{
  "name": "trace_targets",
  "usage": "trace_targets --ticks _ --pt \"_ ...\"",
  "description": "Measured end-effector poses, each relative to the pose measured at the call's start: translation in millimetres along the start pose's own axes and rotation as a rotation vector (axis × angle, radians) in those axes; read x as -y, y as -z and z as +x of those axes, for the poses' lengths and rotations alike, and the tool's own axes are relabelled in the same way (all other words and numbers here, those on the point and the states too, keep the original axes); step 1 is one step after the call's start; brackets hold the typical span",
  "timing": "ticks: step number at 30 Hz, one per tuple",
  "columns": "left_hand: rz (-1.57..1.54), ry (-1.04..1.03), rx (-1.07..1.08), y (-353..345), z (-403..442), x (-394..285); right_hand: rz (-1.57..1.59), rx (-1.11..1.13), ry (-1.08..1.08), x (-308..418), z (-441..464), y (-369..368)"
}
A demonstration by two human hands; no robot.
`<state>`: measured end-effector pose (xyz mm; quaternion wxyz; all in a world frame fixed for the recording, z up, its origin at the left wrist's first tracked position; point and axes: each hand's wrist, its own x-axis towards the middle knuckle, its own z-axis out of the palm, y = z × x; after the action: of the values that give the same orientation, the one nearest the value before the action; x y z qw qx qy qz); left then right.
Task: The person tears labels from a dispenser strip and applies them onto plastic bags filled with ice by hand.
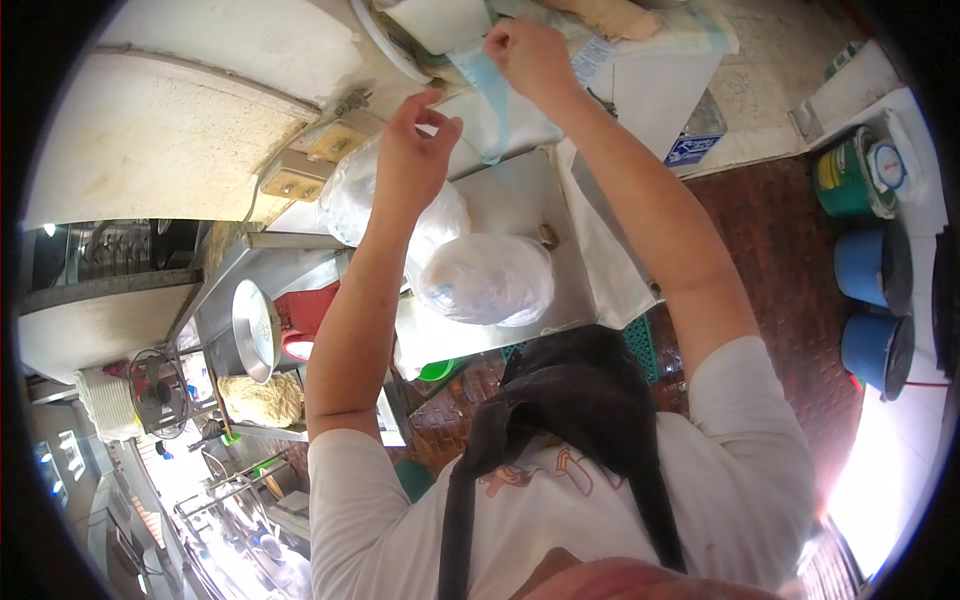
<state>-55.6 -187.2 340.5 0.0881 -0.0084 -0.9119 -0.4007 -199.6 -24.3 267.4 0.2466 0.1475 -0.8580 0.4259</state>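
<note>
My left hand (415, 150) is raised over the counter, its fingers bent and the thumb apart from the index finger; no object shows in it. My right hand (530, 62) reaches farther forward, fingers curled together at the shelf edge. Whatever they pinch is too small to make out. Just beside those fingers hangs a strip of light blue translucent plastic (492, 112); whether it is gripped, I cannot tell. Below my hands, a filled clear plastic bag (487, 280) with whitish contents sits on the metal counter (530, 200). Another clear plastic bag (345, 195) lies behind my left forearm.
Electrical outlets (296, 180) are on the wall at left. A scale with a round metal pan (257, 330) stands near a yellowish noodle-like heap (262, 400). Blue buckets (872, 355) and a green tub (850, 175) line the right side. A fan (158, 390) is at far left.
</note>
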Motion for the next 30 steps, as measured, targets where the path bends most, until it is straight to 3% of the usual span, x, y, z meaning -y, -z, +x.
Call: trace_targets --ticks 16,20,23,26,30 --pt "-0.044 0.027 0.109 7 -13 -4 0.169 -0.067 0.314 26 -35 39" --pt "-0.174 0.095 0.065 41 -74 -19 0.521 0.288 0.146 49 -83 90" --pt "-0.028 0.168 0.049 51 -130 -26 0.664 0.543 0.02 49 -120 114" --pt "0.17 -0.091 0.149 44 -161 -16 0.871 0.802 -0.08 45 -151 112" --pt "0.267 -0.031 0.145 28 -181 -14 0.802 0.914 -0.067 44 -169 98"
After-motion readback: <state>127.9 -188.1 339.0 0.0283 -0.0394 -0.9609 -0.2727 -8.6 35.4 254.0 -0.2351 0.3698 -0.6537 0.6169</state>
